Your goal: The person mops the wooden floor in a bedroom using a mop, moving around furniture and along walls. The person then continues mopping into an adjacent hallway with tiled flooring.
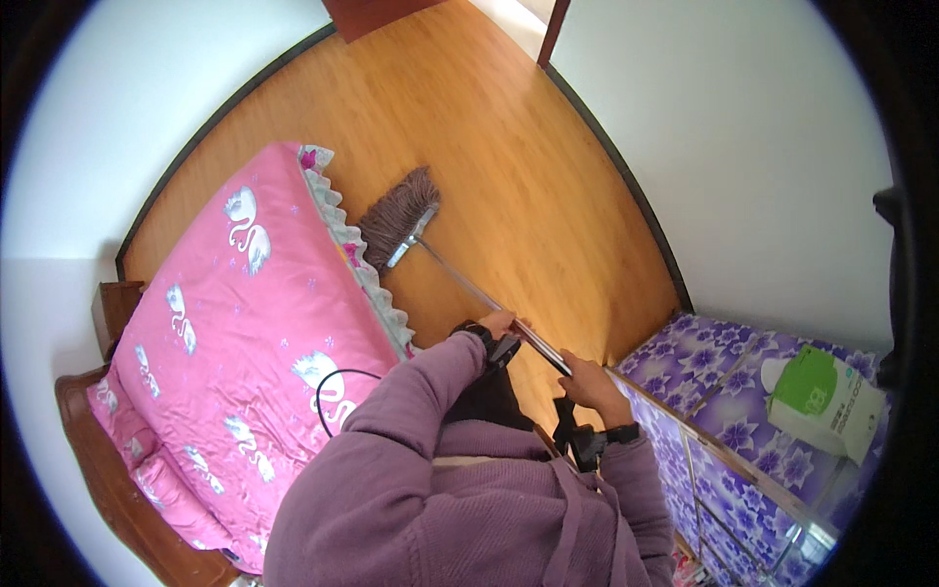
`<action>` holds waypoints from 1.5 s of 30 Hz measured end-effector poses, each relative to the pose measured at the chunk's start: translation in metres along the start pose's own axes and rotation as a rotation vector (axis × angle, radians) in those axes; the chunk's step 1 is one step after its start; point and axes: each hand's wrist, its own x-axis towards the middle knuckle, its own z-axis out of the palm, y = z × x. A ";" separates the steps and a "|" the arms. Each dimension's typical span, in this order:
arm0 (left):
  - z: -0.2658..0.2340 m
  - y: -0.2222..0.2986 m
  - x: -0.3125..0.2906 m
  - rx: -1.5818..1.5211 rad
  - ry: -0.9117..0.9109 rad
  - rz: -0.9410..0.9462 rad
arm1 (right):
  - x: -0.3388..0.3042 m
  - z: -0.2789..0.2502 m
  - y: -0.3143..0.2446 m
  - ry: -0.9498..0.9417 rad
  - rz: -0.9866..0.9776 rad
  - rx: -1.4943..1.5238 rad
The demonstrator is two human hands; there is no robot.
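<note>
A mop with a wide brown string head (pixel 398 217) lies against the wooden floor, its near edge close to the bed's ruffled hem. From its metal clamp a slim silver handle (pixel 458 278) runs back toward me. My left hand (pixel 498 324) is closed around the handle further down the pole. Nearer its upper end, my right hand (pixel 595 387) grips the same handle, fingers wrapped round it. Both wrists carry black straps with small devices.
At left stands a bed with a pink swan-print cover (pixel 264 293) and wooden headboard (pixel 108 499). A purple floral cabinet (pixel 719 382) on the right bears a green and white bag (pixel 817 401). White walls edge the wooden floor (pixel 548 205); a reddish-brown piece (pixel 372 15) is at the far end.
</note>
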 end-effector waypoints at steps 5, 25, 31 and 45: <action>0.028 -0.081 0.012 0.034 -0.195 -0.132 | -0.089 0.028 0.037 0.044 0.177 0.014; 0.107 -0.317 -0.023 0.979 -0.356 -0.267 | -0.263 0.185 0.075 0.392 0.564 1.066; 0.121 -0.255 -0.011 0.479 -0.119 -0.328 | -0.209 0.128 0.064 0.283 0.577 0.954; 0.119 0.058 0.021 -0.194 -0.199 0.037 | 0.063 -0.020 -0.006 0.167 0.329 0.659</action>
